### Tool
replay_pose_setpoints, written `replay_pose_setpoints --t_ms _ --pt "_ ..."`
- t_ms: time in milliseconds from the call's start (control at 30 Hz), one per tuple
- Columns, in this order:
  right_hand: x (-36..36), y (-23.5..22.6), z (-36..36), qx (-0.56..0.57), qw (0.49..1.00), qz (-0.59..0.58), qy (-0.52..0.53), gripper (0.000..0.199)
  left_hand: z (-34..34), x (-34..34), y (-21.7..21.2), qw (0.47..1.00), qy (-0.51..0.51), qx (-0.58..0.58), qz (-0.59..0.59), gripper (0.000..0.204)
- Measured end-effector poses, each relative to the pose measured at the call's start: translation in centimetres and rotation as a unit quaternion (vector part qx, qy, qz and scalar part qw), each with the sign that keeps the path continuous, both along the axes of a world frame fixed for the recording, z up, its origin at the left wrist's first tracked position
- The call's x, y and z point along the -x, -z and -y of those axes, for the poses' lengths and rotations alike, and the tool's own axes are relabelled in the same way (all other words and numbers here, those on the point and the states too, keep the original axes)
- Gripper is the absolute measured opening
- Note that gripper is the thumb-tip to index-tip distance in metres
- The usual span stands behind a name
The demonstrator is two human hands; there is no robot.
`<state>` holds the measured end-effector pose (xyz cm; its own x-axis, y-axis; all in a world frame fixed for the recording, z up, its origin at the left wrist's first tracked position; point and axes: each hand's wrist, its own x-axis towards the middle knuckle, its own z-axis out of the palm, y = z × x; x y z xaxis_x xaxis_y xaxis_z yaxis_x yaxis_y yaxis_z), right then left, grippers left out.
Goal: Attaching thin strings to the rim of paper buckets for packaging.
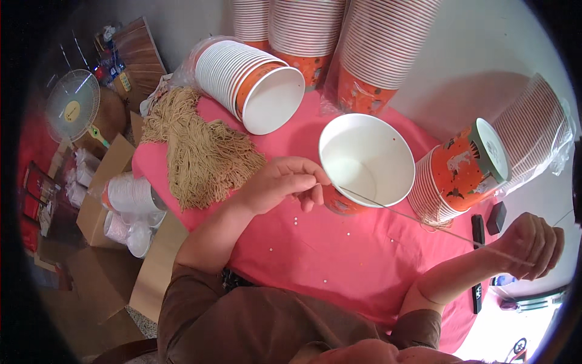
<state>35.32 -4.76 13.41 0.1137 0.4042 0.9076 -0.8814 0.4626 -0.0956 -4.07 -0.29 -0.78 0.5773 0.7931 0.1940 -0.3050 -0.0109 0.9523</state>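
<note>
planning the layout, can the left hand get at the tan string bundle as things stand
Probably yes: the tan string bundle lies right beside the left hand and wrist, with nothing visible standing between them. That hand seems busy with the thin cord, so might have to let go first.

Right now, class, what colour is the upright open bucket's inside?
The bucket is white inside; the head view shows it best.

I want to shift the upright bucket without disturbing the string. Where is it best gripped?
Probably by the far-right rim of the upright bucket, pinched from above, thumb inside: its mouth faces up and its wall looks thin. The string passes across the near rim, and the left hand is at the left.
</note>
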Motion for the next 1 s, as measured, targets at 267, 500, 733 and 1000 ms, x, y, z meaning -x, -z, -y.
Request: replay_pose_setpoints --t_ms 267,500,733,1000 --pt "5.9 1.6 -1.3 -0.002 0.775 0.561 0.290 0.019 0.8 -1.2 -0.8 0.997 -0.013 -0.057 0.058 0.019" --pt "11.8 4.8 -3.1 -0.062 0.571 0.705 0.415 0.026 1.1 -1.7 0.4 0.979 -0.150 -0.135 -0.005 0.007" --pt "12.4 5.6 -3.4 -0.082 0.604 0.694 0.384 0.013 1.4 -2.5 -2.8 0.979 -0.196 -0.043 0.014 0.013" --pt "12.5 6.7 -4.4 0.092 0.648 0.721 0.229 0.004 0.4 -2.3 -4.8 0.994 -0.103 -0.012 0.036 0.017"
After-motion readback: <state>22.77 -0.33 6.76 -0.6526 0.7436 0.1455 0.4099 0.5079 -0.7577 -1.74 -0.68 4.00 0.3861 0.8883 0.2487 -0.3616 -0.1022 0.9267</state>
